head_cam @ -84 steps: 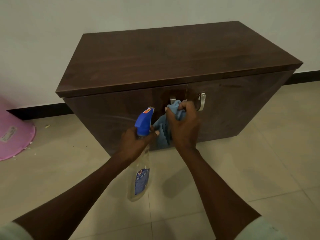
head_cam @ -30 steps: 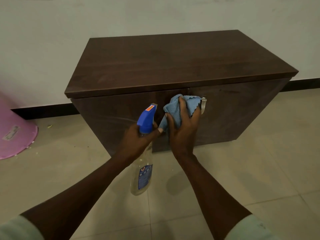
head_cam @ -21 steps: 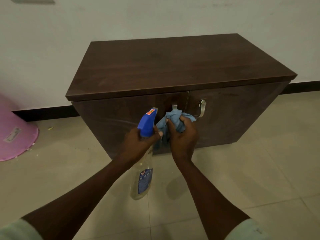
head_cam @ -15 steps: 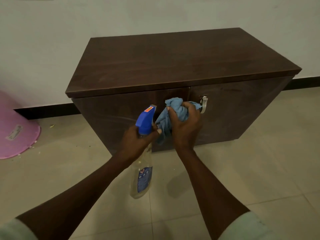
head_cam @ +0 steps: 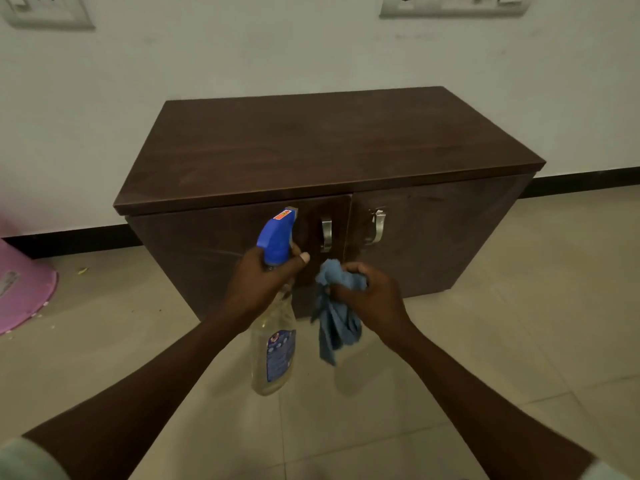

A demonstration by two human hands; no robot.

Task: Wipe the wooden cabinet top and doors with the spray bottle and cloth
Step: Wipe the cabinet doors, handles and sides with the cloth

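A dark wooden cabinet stands against the wall, both doors closed, each with a metal handle: the left handle and the right handle. My left hand grips the neck of a clear spray bottle with a blue trigger head, its nozzle facing the left door. My right hand holds a bunched blue cloth that hangs down in front of the doors, apart from the wood.
A pink plastic object lies on the tiled floor at the left. Small bits of debris dot the floor beside it. Two switch plates, one at the left and one at the right, sit on the white wall above the cabinet.
My right hand has pulled the cloth down and away from the door handles, which now show uncovered. The view has tilted up and back, and the bottle stays in my left hand.
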